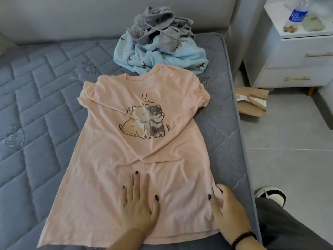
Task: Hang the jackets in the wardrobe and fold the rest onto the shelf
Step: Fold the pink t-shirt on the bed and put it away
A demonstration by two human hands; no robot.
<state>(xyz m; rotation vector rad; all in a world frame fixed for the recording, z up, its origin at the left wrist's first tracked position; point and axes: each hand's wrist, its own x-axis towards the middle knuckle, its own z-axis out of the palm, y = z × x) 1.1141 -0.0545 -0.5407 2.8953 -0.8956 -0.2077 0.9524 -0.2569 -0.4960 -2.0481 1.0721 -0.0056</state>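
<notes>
A pink T-shirt [137,141] with a cartoon of two dogs lies spread face up on the blue quilted mattress [39,98]. My left hand [139,204] presses flat on its lower part, fingers straight. My right hand [225,210] grips the shirt's right side edge near the hem, thumb on top and fingers curled round the cloth. Beyond the collar lies a crumpled light blue garment [162,55] with a grey garment [158,26] heaped on top of it.
The mattress's right edge [241,141] runs beside a grey tiled floor [288,159]. A white nightstand [297,51] with a water bottle [299,11] stands at the upper right. A brown paper package [250,103] lies on the floor. My shoe [270,193] shows at the right.
</notes>
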